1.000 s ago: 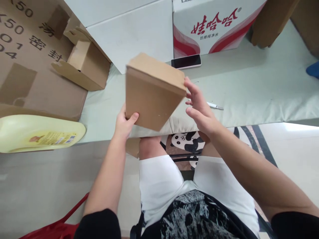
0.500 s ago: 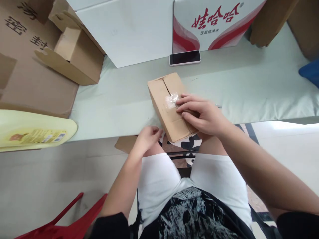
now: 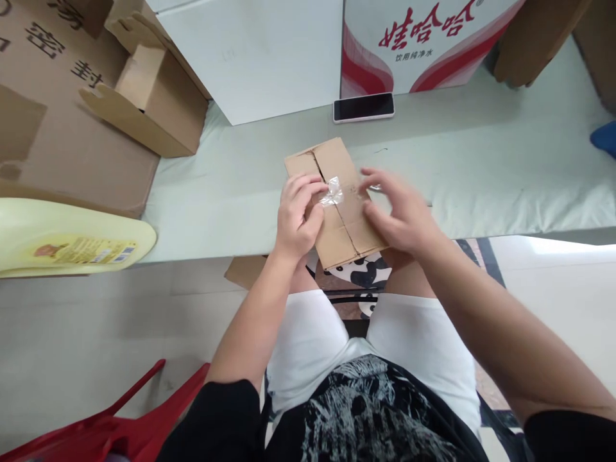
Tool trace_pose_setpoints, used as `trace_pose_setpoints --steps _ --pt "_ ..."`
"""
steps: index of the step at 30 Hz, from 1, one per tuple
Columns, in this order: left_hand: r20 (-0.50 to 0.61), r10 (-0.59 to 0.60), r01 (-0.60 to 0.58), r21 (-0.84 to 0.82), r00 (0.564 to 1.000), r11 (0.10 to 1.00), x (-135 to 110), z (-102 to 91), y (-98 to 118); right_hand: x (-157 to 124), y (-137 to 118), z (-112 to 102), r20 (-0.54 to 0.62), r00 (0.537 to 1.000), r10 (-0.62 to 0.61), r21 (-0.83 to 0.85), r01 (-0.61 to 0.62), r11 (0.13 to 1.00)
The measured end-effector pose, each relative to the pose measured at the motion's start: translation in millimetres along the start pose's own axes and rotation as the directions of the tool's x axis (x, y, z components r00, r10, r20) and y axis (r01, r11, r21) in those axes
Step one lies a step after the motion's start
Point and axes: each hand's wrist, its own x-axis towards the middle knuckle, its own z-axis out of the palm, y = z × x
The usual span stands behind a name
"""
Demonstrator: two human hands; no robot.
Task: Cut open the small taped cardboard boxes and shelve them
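Observation:
A small brown cardboard box (image 3: 337,224) lies at the near edge of the pale green table (image 3: 231,199), its flap seam facing up. A crumpled strip of clear tape (image 3: 332,192) sits across the seam. My left hand (image 3: 296,215) rests on the box's left side, its fingers curled and pinching the left end of the tape. My right hand (image 3: 402,208) lies on the box's right side with its fingers spread loosely, the fingertips near the tape's other end.
A phone (image 3: 364,107) lies face up behind the box. A red-and-white carton (image 3: 423,45) and a white box (image 3: 255,58) stand at the back. Open brown cartons (image 3: 149,102) and a yellow plastic jug (image 3: 67,237) sit at the left. A red chair (image 3: 120,430) is below left.
The box was held up in both hands, then laid flat on the table edge. My left hand came up from my lap to the tape; my right hand shifted rightwards.

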Motion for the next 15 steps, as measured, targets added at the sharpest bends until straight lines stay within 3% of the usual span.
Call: trace_pose_setpoints --steps 3,6,9,11,13,15 --pt "-0.088 0.035 -0.041 -0.064 0.995 0.997 -10.1 3.3 -9.0 4.8 41.9 2.3 -0.088 0.957 0.275 -0.244 -0.288 0.926" --pt "-0.215 0.036 -0.065 -0.128 0.976 0.990 -21.6 5.6 -17.1 6.8 75.0 3.6 0.052 0.904 0.424 -0.464 -0.354 0.812" --pt "-0.227 0.010 -0.031 -0.089 0.974 0.996 -29.6 5.0 -23.6 7.0 82.8 -3.3 0.103 0.863 0.495 -0.459 -0.400 0.793" --pt "-0.205 -0.003 -0.007 -0.048 0.979 0.999 -30.3 4.2 -25.0 7.0 73.7 -12.5 0.018 0.858 0.513 -0.277 -0.489 0.827" --pt "-0.178 -0.001 -0.003 -0.018 0.984 1.000 -26.8 5.5 -23.1 6.7 55.1 -23.0 -0.135 0.838 0.529 0.097 -0.520 0.849" --pt "-0.152 0.019 -0.018 0.008 0.988 1.000 -20.1 9.9 -18.5 5.9 29.7 -32.6 -0.278 0.798 0.534 0.481 -0.366 0.797"
